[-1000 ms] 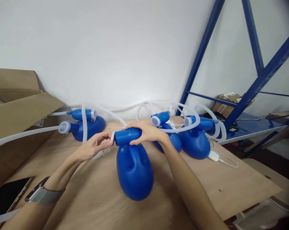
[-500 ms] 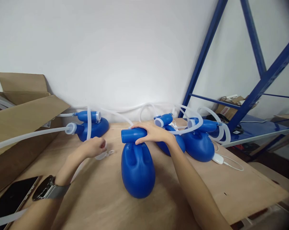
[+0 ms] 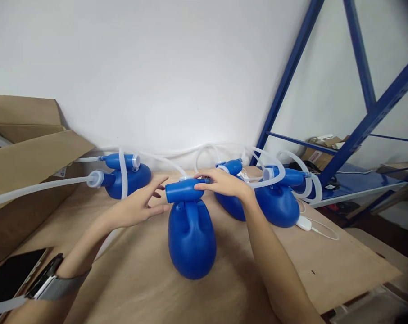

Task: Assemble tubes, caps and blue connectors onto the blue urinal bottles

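A blue plastic bottle (image 3: pixel 192 245) with a moulded handle and a sideways cylindrical neck (image 3: pixel 181 191) stands upright on the wooden table in front of me. My right hand (image 3: pixel 228 183) grips the right end of this neck, thumb in front and fingers over the top. Left of the neck's end, my left hand (image 3: pixel 139 206) is open with its fingers spread, holding nothing; its fingertips come close to the neck. A pale translucent tube (image 3: pixel 124 173) passes behind my left hand and wrist. Whatever lies on the table right behind that hand is hidden.
Similar blue bottles with tubes stand at the left (image 3: pixel 131 181) and right (image 3: pixel 278 204). An open cardboard box (image 3: pixel 31 155) is at the left, above a phone (image 3: pixel 13 274). A white plug-like piece (image 3: pixel 304 223) with a cord lies right. Blue metal shelving (image 3: pixel 354 182) stands beyond.
My left hand has opened from a closed shape and moved right and up to the bottle's neck. The clear cap with a strap beside it no longer shows. My right hand keeps its place.
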Available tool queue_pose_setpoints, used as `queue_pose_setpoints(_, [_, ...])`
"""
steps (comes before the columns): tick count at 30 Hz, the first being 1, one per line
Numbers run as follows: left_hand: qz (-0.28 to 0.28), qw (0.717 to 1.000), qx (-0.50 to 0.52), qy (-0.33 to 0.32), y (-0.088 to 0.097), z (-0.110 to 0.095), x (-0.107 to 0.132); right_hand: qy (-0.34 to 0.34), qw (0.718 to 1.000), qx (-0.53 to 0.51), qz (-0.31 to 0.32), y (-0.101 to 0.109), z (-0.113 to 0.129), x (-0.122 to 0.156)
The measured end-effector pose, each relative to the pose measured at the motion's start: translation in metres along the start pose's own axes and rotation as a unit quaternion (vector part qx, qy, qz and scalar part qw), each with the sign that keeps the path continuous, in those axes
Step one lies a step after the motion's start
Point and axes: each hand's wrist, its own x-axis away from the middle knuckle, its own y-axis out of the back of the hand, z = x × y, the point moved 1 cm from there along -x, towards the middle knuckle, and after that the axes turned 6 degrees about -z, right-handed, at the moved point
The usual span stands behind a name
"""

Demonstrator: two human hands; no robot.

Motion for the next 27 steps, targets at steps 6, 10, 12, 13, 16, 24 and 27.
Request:
queue_pose_setpoints(6, [-0.035, 0.997, -0.061, -0.032, -0.008, -0.029, -0.02, 0.024, 1.0, -0.004, -0.01, -0.008, 0.002, -0.005])
queue_pose_setpoints(10, [0.04, 0.99, -0.134, -0.006, -0.002, -0.037, -0.044, 0.038, 0.996, 0.073, -0.023, -0.009, 0.016, 0.002])
queue_pose_setpoints(12, [0.056, 0.986, -0.157, 0.016, 0.001, -0.044, -0.049, 0.057, 0.987, 0.137, -0.068, -0.013, 0.031, 0.007])
queue_pose_setpoints(13, [0.056, 0.985, -0.161, 0.024, 0.002, -0.047, -0.05, 0.073, 0.981, 0.158, -0.086, -0.017, 0.039, 0.008])
queue_pose_setpoints(16, [0.057, 0.985, -0.162, 0.034, 0.001, -0.051, -0.049, 0.063, 0.975, 0.199, -0.078, -0.036, 0.058, 0.009])
queue_pose_setpoints(24, [0.057, 0.983, -0.174, 0.021, 0.011, -0.036, -0.039, -0.079, 0.973, 0.216, 0.009, -0.051, 0.084, 0.008])
queue_pose_setpoints(27, [0.062, 0.989, -0.129, 0.023, 0.025, -0.034, -0.032, -0.074, 0.975, 0.207, 0.022, -0.05, 0.085, 0.009])
